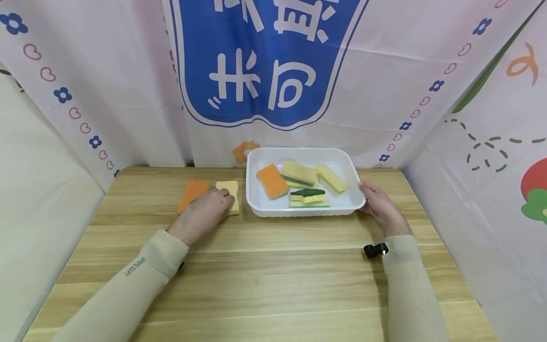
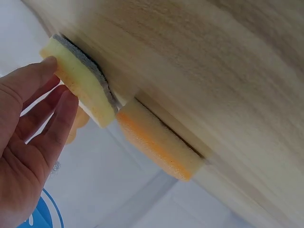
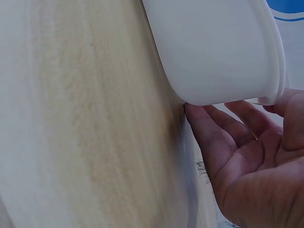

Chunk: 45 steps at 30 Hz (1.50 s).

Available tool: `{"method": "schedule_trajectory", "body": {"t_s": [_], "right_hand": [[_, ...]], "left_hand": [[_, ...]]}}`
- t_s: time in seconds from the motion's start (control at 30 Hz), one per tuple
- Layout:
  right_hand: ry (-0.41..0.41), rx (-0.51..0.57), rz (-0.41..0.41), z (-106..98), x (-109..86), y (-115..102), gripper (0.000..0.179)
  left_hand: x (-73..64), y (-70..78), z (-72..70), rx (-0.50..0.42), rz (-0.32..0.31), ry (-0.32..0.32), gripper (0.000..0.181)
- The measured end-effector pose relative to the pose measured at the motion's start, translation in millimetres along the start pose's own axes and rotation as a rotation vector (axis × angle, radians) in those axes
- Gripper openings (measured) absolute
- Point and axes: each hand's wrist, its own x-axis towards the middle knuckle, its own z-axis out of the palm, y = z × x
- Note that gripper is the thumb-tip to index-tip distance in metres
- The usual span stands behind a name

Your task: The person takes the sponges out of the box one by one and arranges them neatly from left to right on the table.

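left hand (image 1: pixel 204 213), fingers curled, pinches a yellow sponge (image 2: pixel 83 80) on the worktop (image 1: pixel 265 275); right hand (image 1: pixel 381 205) grips a white tray (image 1: pixel 299 213) by its end. several sponges (image 1: pixel 300 172) lie inside; this one and an orange sponge (image 1: pixel 193 193) sit outside, so the work looks unfinished.

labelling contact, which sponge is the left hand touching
The yellow sponge on the table: the left hand touches it; the orange sponge beside it is untouched, the others lie in the white tray.
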Motion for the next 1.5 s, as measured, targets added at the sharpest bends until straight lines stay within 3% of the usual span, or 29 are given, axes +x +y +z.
{"method": "schedule_trajectory", "body": {"t_s": [0.37, 0.73, 0.87, 1.07, 1.27, 1.5], "right_hand": [[0.003, 0.013, -0.008, 0, -0.3, 1, 0.071], [0.001, 0.001, -0.009, 2, -0.6, 0, 0.072], [0.004, 0.004, -0.015, 1, -0.9, 1, 0.072], [0.011, -0.004, -0.004, 0, -1.9, 0, 0.072], [0.012, -0.013, 0.004, 0, -1.7, 0, 0.072], [0.01, -0.005, 0.004, 1, -1.2, 0, 0.071]], "left_hand": [[1.4, 1.7, -8.0, -0.022, -0.004, -0.004, 0.016], [1.9, -0.7, -5.8, -0.039, -0.007, -0.024, 0.015], [4.5, 2.4, -12.9, -0.062, -0.023, 0.011, 0.017], [15.8, 15.6, -28.8, -0.106, -0.031, 0.115, 0.022], [32.0, 41.0, -41.3, -0.148, -0.044, 0.079, 0.036], [53.0, 66.2, -40.1, -0.173, 0.005, 0.075, 0.038]]}}
